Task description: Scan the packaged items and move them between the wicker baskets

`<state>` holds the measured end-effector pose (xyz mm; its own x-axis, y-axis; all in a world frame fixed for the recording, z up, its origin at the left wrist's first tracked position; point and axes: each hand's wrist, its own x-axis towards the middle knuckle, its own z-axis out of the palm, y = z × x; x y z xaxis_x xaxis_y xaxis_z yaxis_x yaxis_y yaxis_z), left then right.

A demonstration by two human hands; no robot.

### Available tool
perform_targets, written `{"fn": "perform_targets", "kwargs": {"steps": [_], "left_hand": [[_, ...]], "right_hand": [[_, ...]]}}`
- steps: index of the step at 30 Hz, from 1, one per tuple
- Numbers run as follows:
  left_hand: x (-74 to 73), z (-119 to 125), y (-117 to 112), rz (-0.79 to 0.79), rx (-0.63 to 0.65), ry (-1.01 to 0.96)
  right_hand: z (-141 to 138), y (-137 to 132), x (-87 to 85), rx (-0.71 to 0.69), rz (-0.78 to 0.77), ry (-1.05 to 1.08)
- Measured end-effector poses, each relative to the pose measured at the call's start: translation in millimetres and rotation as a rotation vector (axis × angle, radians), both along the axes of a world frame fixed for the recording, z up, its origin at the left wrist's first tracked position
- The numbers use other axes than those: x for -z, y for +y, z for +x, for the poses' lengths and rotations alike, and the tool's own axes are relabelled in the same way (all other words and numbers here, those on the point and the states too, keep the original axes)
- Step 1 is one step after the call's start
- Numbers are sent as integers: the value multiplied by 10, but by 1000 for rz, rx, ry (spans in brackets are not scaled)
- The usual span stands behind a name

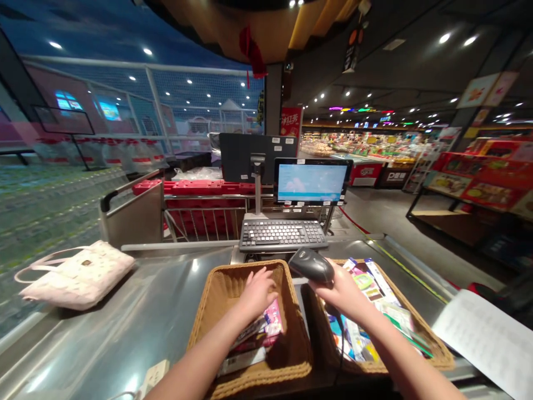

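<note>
My left hand (257,290) is over the left wicker basket (220,289), fingers loosely stretched out and nothing visible in them. Below it in that basket lie several packaged items, among them a pink packet (273,319); my forearm hides part of them. A black barcode scanner (313,265) is gripped in my right hand (339,286), its head pointing left above the gap between the baskets. The scanner's cable hangs down beneath my hand. Under my right arm stands a second wicker basket (439,358), filled with many small colourful packages.
A keyboard (285,234) and a lit monitor (313,182) stand behind the baskets. On the metal counter (166,294), a pale handbag (85,275) sits at the left. White paper sheets (487,333) lie at the right. A metal rail (204,209) runs behind the counter.
</note>
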<state>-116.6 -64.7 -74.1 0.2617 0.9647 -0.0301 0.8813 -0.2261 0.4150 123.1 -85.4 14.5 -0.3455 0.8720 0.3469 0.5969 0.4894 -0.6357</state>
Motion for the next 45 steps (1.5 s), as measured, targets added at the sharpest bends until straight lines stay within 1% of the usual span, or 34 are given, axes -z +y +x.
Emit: {"fn": "perform_targets", "kwargs": {"steps": [3, 6, 9, 14, 18, 21, 24, 29, 36, 45], "left_hand": [[-105, 294, 50, 50, 77, -37], [-115, 577, 119, 97, 133, -58], [-52, 852, 205, 133, 164, -57], [89, 1311, 343, 211, 207, 4], [156, 1660, 447, 245, 221, 94], [217, 1852, 540, 265, 231, 143], [304, 1955, 622, 276, 222, 173], [415, 2010, 682, 261, 202, 181], [431, 2054, 701, 218, 164, 179], [473, 2064, 711, 267, 157, 182]], "right_hand": [[195, -66, -117, 64, 19, 11], [419, -124, -214, 120, 45, 11], [672, -147, -242, 174, 71, 17], [1052, -161, -192, 237, 81, 11], [1234, -183, -181, 251, 65, 33], [1325, -176, -181, 247, 57, 58], [1410, -145, -157, 240, 62, 47], [1517, -78, -95, 243, 65, 5], [1574, -5, -69, 234, 35, 38], [1619, 40, -31, 236, 28, 32]]}}
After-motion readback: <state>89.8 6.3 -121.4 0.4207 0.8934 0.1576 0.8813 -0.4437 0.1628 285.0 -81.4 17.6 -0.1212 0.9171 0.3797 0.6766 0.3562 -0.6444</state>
